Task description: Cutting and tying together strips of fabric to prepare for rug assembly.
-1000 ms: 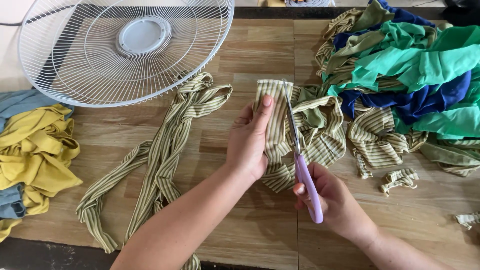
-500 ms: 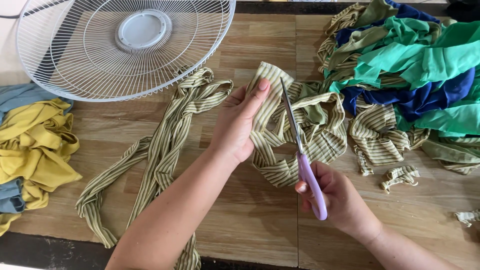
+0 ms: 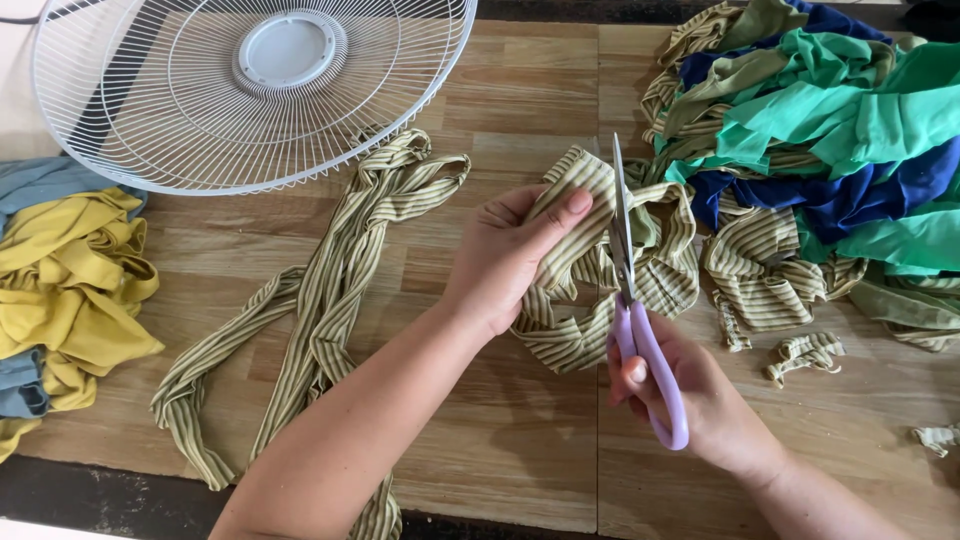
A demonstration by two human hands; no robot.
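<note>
While left hand (image 3: pixel 505 255) pinches striped cloth (image 3: pixel 580 290); scissors (image 3: pixel 635 310) cutting.

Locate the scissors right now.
Head view, right of centre: scissors in the right hand, blades up against the striped cloth held by the left hand.

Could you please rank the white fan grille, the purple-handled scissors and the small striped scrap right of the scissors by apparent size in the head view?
1. White fan grille, largest by far, though cut off at the frame's top.
2. Purple-handled scissors.
3. Small striped scrap, smallest.
</note>
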